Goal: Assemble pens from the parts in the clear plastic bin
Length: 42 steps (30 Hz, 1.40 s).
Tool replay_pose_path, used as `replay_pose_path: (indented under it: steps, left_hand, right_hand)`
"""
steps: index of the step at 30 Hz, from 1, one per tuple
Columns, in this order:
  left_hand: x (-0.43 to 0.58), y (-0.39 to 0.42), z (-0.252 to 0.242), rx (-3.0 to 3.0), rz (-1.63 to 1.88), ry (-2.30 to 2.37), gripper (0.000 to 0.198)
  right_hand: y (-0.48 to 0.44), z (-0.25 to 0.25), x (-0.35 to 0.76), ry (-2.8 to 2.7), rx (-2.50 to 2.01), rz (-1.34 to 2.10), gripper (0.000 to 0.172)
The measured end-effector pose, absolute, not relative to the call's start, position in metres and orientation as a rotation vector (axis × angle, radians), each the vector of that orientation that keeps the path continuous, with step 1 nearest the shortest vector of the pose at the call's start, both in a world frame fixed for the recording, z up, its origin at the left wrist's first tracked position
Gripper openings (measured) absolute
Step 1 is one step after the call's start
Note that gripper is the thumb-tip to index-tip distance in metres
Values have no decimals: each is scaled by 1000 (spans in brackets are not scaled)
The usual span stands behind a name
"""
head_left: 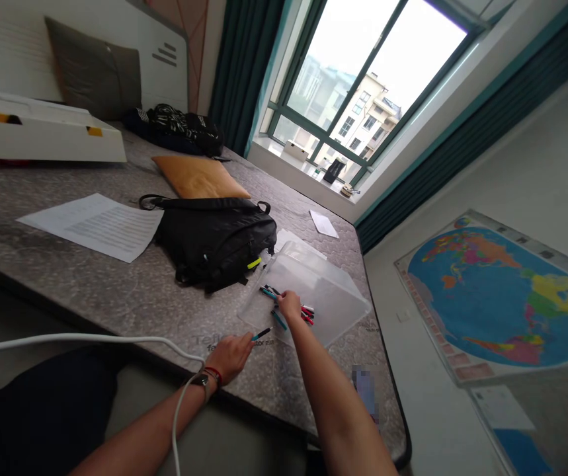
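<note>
My left hand [231,357] is closed around a pen with a teal barrel and dark tip [262,334], which points up and to the right. A red band and a watch are on that wrist. My right hand [291,305] reaches into a clear plastic box [333,281], fingers pinched at the end of a teal and black pen [268,292]. Beside and partly under this hand lie several red, white and black pens [308,315]. Another teal pen [278,320] lies just below the fingers. My right palm hides part of the pile.
A black backpack [219,241] lies left of the box, near a printed sheet [100,225] and an orange padded envelope [202,176]. A white cable [115,338] crosses my left wrist. A blurred phone-like object [365,390] lies near the mattress's [164,301] right edge.
</note>
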<state>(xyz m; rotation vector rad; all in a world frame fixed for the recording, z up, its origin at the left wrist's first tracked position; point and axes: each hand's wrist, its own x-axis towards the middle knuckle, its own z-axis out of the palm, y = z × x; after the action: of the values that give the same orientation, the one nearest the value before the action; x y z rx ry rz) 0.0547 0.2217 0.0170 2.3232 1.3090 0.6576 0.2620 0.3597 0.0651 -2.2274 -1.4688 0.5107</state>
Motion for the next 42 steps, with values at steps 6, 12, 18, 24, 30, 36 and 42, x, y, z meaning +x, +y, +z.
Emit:
replay_pose_path:
  steps: [6,12,18,24,30,36,42]
  left_hand:
    - [53,221,23,2336,614,1312,36]
    - [54,221,24,2360,584,1315,38]
    - [54,221,25,2372,577,1322,39]
    - [54,220,27,2371,574,1321,38]
    - [54,220,27,2359,576,1329,38]
    - [54,220,25,2362,577,1317,38]
    - [54,220,25,2353,592,1319,39]
  right_hand:
    - [371,59,258,-1532,-2403,553,16]
    - [368,59,261,-1675,-2540,531,17]
    - [369,60,260,-1849,-2595,488,21]
    - [369,63,257,-2107,-2556,447,28]
    - [368,67,259,-2243,-2509,401,31]
    - [360,65,258,-2167,-2436,394,25]
    - [349,72,266,-1897,-2279,400,16]
